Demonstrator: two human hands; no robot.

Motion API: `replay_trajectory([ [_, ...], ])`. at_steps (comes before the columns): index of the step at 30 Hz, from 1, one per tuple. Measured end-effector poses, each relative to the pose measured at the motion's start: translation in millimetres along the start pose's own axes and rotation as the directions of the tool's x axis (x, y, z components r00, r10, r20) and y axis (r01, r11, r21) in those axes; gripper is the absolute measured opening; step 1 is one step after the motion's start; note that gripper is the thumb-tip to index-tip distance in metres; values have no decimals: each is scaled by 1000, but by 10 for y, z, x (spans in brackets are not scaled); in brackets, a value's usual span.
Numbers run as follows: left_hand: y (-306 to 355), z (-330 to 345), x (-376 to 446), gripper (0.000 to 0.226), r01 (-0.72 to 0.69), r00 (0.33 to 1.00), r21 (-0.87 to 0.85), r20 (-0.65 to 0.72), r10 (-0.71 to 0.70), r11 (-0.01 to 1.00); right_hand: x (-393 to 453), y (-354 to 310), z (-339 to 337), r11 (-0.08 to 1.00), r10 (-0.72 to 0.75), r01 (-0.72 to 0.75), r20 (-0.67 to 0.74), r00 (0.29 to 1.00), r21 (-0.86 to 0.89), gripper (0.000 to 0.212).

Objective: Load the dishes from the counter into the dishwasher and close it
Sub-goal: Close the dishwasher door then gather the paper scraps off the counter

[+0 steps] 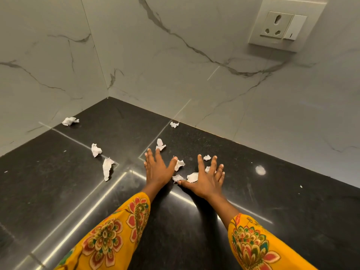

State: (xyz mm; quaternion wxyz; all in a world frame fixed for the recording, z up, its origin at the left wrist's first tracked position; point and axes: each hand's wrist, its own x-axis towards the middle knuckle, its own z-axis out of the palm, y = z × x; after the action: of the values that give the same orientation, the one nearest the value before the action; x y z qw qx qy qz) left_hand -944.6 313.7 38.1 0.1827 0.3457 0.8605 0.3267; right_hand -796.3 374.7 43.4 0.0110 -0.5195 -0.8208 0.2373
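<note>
No dishes and no dishwasher are in view. My left hand (158, 168) and my right hand (207, 178) lie palm-down with fingers spread on a black stone counter (253, 211), side by side near its middle. Neither hand holds anything. Several crumpled white paper scraps lie around them: one (179, 165) between the hands, one (192, 177) by my right thumb, one (161, 145) just past my left fingertips. Both forearms wear yellow floral sleeves.
More paper scraps lie to the left (107, 168), (95, 150), by the left wall (70, 121) and at the back wall (174, 124). Marble-pattern walls meet in a corner behind the counter. A wall socket with a switch (280, 26) sits at the upper right.
</note>
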Motion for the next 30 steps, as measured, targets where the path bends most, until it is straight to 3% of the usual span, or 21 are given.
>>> replay_trajectory([
  [8, 119, 36, 610, 83, 15, 997, -77, -77, -21, 997, 431, 37, -96, 998, -16, 16, -1, 1000, 62, 110],
  [13, 187, 42, 867, 67, 14, 999, 24, 36, -14, 1000, 428, 0, -108, 987, -136, 134, 17, 990, 94, 94],
  [16, 205, 62, 787, 55, -86, 993, 31, 81, 83, 996, 378, -59, -42, 975, -207, 204, 30, 978, 83, 87],
  [19, 184, 116, 531, 40, -192, 980, -95, 34, 196, 977, 316, -117, 18, 954, -188, 203, -88, 978, 222, 71],
  [24, 173, 287, 5, 41, -230, 973, -127, -45, 226, 965, 162, -182, 116, 812, -6, 170, -282, 959, 558, 59],
  [28, 231, 452, -371, 46, -232, 969, -166, -126, 213, 958, 23, -249, 188, 682, 71, 151, -271, 960, 715, 53],
  [30, 283, 481, -547, 42, -206, 975, -243, -129, 179, 948, -46, -249, 208, 544, 139, 91, -197, 971, 834, 46],
])
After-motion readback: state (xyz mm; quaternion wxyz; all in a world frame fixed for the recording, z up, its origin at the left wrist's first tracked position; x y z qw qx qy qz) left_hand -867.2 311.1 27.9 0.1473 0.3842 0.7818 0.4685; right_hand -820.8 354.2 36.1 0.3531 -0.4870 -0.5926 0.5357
